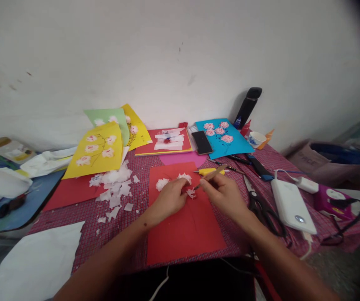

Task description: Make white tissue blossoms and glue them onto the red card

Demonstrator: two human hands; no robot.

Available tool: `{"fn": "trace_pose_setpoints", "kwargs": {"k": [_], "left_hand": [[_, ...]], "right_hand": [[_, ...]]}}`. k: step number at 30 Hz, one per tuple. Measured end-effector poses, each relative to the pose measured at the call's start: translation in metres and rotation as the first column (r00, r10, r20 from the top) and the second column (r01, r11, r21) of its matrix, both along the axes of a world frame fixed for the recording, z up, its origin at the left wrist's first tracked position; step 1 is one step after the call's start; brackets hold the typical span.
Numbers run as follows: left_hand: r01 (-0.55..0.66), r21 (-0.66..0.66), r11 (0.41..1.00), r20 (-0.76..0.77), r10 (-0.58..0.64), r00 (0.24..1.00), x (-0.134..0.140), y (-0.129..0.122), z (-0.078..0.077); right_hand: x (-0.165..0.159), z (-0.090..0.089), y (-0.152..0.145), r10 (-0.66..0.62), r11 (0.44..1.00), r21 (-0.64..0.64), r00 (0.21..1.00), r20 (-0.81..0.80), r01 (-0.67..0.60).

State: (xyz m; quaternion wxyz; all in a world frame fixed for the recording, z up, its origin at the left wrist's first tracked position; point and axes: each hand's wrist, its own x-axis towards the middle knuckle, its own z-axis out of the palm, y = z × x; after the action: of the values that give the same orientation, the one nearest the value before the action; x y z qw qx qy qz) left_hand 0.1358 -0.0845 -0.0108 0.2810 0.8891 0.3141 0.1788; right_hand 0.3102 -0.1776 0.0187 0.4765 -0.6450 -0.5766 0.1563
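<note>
A red paper sheet (180, 234) lies in front of me, bearing white tissue-paper flowers (162, 184) near its top and faint dark lines. My left hand (171, 196) rests on the sheet with fingers curled and pressed together beside a small crumpled tissue flower (191, 193). What its fingertips pinch, if anything, is too small to make out. In my right hand (225, 194) is a slim tan tool (215, 172), like tweezers, tapering to a dark tip. That tip points down at the small flower, close to my left fingertips.
Loose white tissue pieces (115, 192) lie left of the sheet. Yellow (96, 152) and blue (233, 142) flower cards stand behind. To the right are black-handled scissors (261, 209), a white power bank (293, 205), a phone (202, 142), a small cup (256, 139) and a black bottle (248, 108).
</note>
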Motion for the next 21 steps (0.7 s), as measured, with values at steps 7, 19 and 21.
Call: {"fn": "trace_pose_setpoints", "kwargs": {"k": [7,19,21], "left_hand": [[0.036,0.073,0.997,0.133,-0.046,0.99,-0.037,-0.035,0.021],[-0.313,-0.042,0.949,0.071,0.316,0.946,-0.163,-0.087,0.006],[-0.447,0.046,0.893,0.081,0.443,0.893,-0.182,-0.065,0.003]], "right_hand": [[-0.011,-0.017,-0.04,-0.059,0.996,0.043,0.963,-0.262,0.072],[-0.03,-0.065,-0.066,-0.014,0.997,-0.071,0.984,-0.176,0.002],[-0.029,-0.065,-0.067,-0.036,0.995,-0.098,0.986,-0.163,0.02]]}}
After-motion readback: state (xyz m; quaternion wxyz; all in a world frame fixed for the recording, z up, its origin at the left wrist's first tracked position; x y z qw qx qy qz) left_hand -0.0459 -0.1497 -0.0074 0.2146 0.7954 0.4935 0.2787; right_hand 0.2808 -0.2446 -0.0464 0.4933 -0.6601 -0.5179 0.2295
